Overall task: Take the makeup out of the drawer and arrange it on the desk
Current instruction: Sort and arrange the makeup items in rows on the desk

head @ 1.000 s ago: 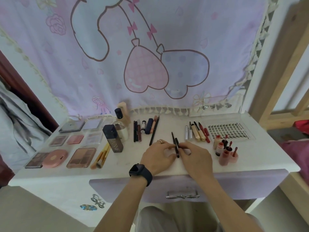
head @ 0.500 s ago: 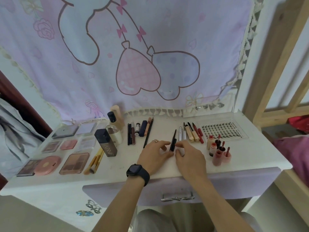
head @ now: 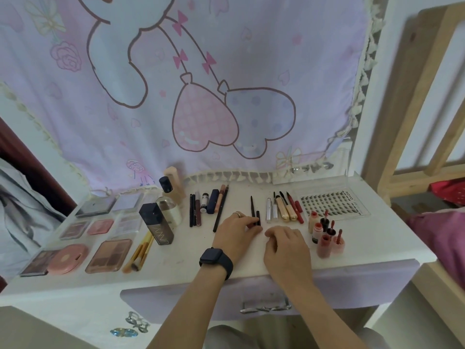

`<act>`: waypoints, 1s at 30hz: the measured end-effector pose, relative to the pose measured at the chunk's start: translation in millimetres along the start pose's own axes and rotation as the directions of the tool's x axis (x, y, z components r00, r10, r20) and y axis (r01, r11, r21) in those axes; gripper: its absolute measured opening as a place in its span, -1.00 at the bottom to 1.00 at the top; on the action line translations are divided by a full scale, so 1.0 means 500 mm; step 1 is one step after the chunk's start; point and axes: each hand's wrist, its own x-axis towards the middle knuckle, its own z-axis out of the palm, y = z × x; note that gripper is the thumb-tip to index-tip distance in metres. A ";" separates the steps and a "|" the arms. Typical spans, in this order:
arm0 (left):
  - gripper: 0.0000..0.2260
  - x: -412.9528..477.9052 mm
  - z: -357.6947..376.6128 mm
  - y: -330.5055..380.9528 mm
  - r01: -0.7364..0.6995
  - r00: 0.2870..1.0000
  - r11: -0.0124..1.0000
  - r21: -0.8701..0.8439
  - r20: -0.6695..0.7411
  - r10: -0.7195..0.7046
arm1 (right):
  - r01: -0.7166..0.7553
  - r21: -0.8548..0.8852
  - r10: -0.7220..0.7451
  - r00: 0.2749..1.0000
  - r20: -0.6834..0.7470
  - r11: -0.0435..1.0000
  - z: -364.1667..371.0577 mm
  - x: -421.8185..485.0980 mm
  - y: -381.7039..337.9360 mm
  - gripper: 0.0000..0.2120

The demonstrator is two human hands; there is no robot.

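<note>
Just left of the silver-and-gold tube row (head: 280, 209), toward mid-desk, two black liner pens (head: 254, 213) lie side by side on the white desk (head: 377, 238). One is long and thin, the other shorter and stubbier. Long axes run near to far, the long one's fine tip pointing away toward the hanging cloth (head: 201, 84), both roughly parallel to the tubes beside them. Left hand (head: 236, 231) rests palm down, fingertips (head: 253, 224) touching the near ends of the pens in a light pinch; likely squaring them up with the row rather than lifting. Right hand (head: 284, 244) sits just nearer than the tube row, fingers curled loosely, nothing visibly held, apart from the pens. Layout reads as sorted by kind: further left of the tubes, a second pencil group (head: 206, 206), then bottles (head: 161, 222) and brushes (head: 141, 250), then flat palettes (head: 108, 251) at the far left; right of the tubes, small red lip bottles (head: 325, 236) and a lash tray (head: 329, 201). Pens probably placed here to fill the gap between the two stick groups. Drawer (head: 251, 295) appears shut, so the unloading seems nearly or wholly done.
</note>
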 end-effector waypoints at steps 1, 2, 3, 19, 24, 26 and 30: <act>-0.70 0.003 0.001 0.000 0.001 1.000 1.000 -0.001 -0.001 -0.001 | 0.058 -0.062 -0.059 0.998 -0.009 0.996 0.004 -0.003 -0.001 -0.83; -0.70 0.006 0.001 -0.001 0.000 1.000 1.000 -0.001 -0.001 0.000 | 0.102 -0.112 -0.105 0.994 -0.015 0.988 0.006 -0.005 -0.002 -0.83; -0.71 0.010 0.001 -0.001 -0.002 1.000 1.000 -0.003 -0.003 0.002 | 0.131 -0.153 -0.135 0.991 -0.020 0.980 0.007 -0.006 -0.002 -0.84; -0.73 0.049 0.015 0.014 -0.050 0.999 0.999 -0.021 -0.018 0.050 | 0.166 -0.240 -0.153 0.986 0.071 0.957 0.001 -0.028 0.005 -0.71; -0.70 0.052 0.016 0.018 -0.049 0.999 0.999 -0.023 -0.010 0.049 | 0.175 -0.241 -0.162 0.984 0.070 0.955 0.002 -0.028 0.007 -0.71; -0.70 0.049 0.009 0.017 -0.053 0.999 0.998 -0.031 0.009 0.054 | 0.169 -0.242 -0.156 0.985 0.072 0.955 0.004 -0.029 0.007 -0.71; -0.73 0.033 -0.018 -0.006 -0.045 0.999 0.999 0.009 0.004 0.045 | 0.159 -0.238 -0.150 0.987 0.053 0.958 0.007 -0.029 0.010 -0.73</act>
